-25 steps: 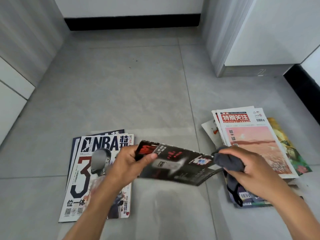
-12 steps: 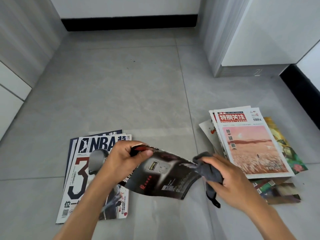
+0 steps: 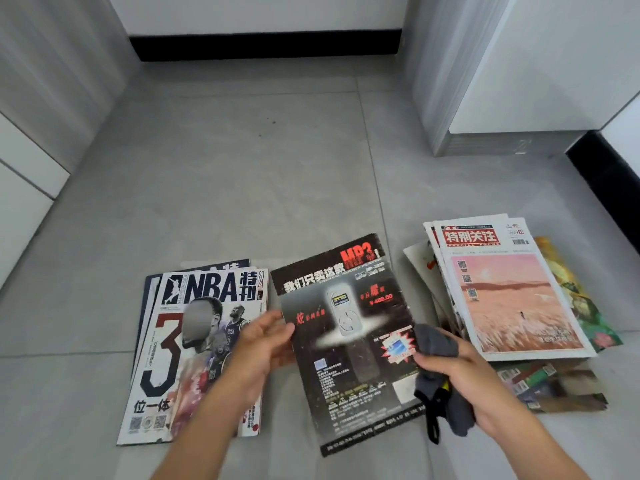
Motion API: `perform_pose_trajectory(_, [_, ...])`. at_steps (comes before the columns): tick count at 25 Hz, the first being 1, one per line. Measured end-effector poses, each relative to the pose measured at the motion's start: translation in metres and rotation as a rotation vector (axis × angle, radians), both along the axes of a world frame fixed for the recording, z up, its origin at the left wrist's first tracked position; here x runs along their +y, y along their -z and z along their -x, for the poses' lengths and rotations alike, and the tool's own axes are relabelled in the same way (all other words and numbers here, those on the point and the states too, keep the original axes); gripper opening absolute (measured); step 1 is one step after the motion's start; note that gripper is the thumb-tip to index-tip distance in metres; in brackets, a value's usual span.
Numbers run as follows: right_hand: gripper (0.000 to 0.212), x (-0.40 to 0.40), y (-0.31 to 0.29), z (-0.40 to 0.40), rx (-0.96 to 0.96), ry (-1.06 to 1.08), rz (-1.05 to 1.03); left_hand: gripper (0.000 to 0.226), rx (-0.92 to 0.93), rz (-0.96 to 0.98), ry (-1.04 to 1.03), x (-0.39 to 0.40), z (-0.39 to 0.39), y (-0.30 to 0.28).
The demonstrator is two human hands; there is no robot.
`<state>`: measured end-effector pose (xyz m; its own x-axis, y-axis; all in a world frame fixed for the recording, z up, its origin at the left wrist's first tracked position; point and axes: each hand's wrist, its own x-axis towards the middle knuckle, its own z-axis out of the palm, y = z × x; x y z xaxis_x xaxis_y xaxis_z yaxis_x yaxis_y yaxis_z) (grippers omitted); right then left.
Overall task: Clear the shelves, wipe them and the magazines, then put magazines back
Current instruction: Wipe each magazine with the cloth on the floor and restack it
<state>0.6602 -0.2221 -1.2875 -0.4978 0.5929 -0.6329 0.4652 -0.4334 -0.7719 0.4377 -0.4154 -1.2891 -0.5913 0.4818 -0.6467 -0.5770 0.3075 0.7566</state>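
A black magazine (image 3: 349, 344) with a red "MP3" headline is held face up between the two hands, above the grey tiled floor (image 3: 242, 174). Its left edge is pinched by the left hand (image 3: 263, 344), thumb on the cover. Its right edge is met by the right hand (image 3: 460, 379), which is clenched around a dark grey cloth (image 3: 438, 344) pressed against the cover. A stack topped by an NBA magazine (image 3: 194, 355) is seen lying left of the hands, and a stack topped by a pink-covered magazine (image 3: 509, 292) lies to the right.
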Motion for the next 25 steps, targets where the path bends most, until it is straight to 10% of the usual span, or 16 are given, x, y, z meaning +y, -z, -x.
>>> perform_pose_trajectory(6, [0.071, -0.029, 0.027, 0.017, -0.487, -0.491, -0.995, 0.018, 0.173, 0.240, 0.015, 0.007, -0.042, 0.067])
perform_pose_trajectory(9, [0.072, -0.066, 0.057, 0.033, -0.544, -0.622, -1.003, 0.012, 0.395, 0.309, 0.171, 0.011, -0.041, 0.071])
perform_pose_trajectory(14, [0.062, -0.119, 0.099, 0.017, -0.044, -0.966, -1.257, 0.019, 0.403, 0.397, 0.138, 0.011, -0.030, 0.078])
perform_pose_trajectory(21, [0.048, -0.087, 0.108, 0.011, -0.486, -0.490, -1.252, 0.019, 0.281, 0.338, 0.049, 0.009, -0.030, 0.081])
perform_pose_trajectory(25, [0.063, -0.112, 0.105, 0.015, -0.060, -0.921, -1.318, 0.025, 0.362, 0.326, 0.147, 0.007, -0.026, 0.091])
